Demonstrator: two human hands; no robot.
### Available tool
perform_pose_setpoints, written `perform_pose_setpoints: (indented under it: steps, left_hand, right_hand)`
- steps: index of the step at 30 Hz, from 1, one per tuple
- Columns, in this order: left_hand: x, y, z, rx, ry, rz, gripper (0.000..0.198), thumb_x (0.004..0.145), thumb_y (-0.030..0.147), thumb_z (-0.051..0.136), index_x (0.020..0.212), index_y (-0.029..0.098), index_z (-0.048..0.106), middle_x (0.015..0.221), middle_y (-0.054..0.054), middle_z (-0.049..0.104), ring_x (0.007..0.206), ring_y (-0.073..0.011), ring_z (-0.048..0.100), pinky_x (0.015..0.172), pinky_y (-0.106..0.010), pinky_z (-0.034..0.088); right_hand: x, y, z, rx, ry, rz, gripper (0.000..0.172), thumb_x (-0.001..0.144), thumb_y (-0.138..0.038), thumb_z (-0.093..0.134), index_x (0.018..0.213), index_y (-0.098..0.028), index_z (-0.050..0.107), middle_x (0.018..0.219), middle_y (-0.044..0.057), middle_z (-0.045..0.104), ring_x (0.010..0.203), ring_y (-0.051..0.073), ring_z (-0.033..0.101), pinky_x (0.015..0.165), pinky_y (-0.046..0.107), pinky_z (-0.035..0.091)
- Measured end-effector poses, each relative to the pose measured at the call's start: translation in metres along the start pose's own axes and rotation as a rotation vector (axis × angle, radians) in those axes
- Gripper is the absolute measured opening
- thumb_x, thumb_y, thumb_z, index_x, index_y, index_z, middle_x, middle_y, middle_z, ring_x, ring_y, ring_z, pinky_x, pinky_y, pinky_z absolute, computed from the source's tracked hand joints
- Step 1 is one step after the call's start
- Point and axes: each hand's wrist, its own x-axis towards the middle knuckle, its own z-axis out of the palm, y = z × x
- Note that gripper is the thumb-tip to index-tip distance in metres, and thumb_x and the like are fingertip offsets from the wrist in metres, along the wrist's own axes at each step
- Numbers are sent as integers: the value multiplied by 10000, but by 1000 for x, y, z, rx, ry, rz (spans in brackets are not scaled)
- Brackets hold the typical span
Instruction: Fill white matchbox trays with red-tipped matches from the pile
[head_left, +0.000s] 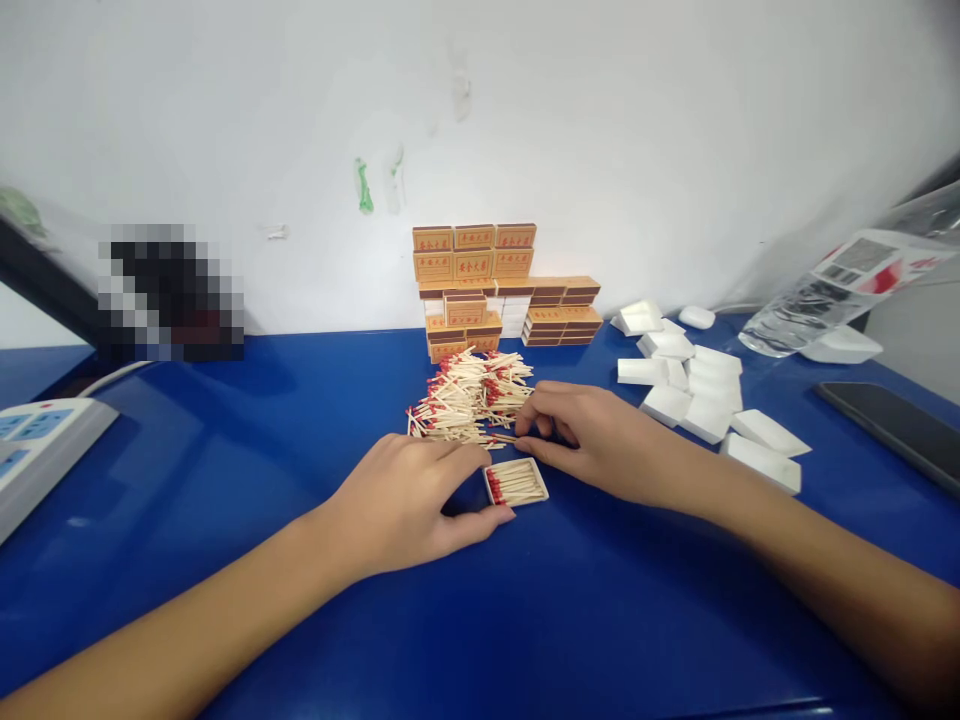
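Note:
A small white matchbox tray (516, 482) with several red-tipped matches in it lies on the blue table (225, 480). My left hand (409, 500) grips the tray's left end between thumb and fingers. My right hand (592, 435) rests just beyond the tray, its fingers pinched at the near edge of a loose pile of matches (469, 400); whether a match sits between them is hidden.
Stacked orange matchboxes (487, 290) stand against the white wall. Several empty white trays (697, 395) lie at the right. A plastic water bottle (832, 290) and a dark phone (892, 425) are far right. A white power strip (37, 445) sits at the left edge.

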Motion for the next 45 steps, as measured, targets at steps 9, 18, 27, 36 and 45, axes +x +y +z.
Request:
perform_pose_setpoints:
  steps: [9, 18, 27, 36, 45]
  left_hand:
    - [-1, 0, -1, 21, -8, -11, 356, 948, 517, 683, 1093, 194, 721, 751, 8, 740, 580, -156, 655, 562, -283, 416]
    - [0, 2, -2, -47, -16, 42, 299, 921, 490, 722, 994, 200, 702, 723, 30, 706, 562, -142, 623, 544, -278, 398]
    - [1, 2, -3, -72, -38, 77, 285, 908, 473, 730, 957, 195, 691, 759, 19, 717, 605, -148, 635, 563, -281, 408]
    - [1, 1, -4, -14, -38, 17, 308, 927, 505, 696, 970, 200, 705, 680, 29, 683, 536, -136, 600, 533, -274, 394]
    - [1, -1, -3, -4, 0, -27, 307, 928, 493, 703, 1026, 202, 713, 710, 18, 714, 571, -142, 643, 569, -259, 431]
  right_hand:
    - [-3, -3, -6, -85, -40, 31, 121, 990, -227, 538, 887, -198, 594, 883, 33, 611, 724, 158, 530, 662, 295, 379]
    - [2, -16, 8, 79, 2, 121, 204, 980, -336, 643, 831, -197, 636, 788, 5, 623, 683, 142, 523, 611, 275, 355]
    - [-1, -15, 4, 76, -12, 118, 119, 932, -274, 660, 844, -201, 690, 795, 3, 640, 679, 133, 533, 601, 259, 363]
    - [-3, -5, -11, -65, -90, 65, 115, 968, -199, 593, 861, -198, 638, 829, 21, 646, 695, 151, 561, 631, 276, 383]
    - [-9, 4, -17, -133, -54, -7, 128, 1016, -251, 517, 909, -214, 576, 933, 49, 653, 736, 174, 590, 656, 299, 409]
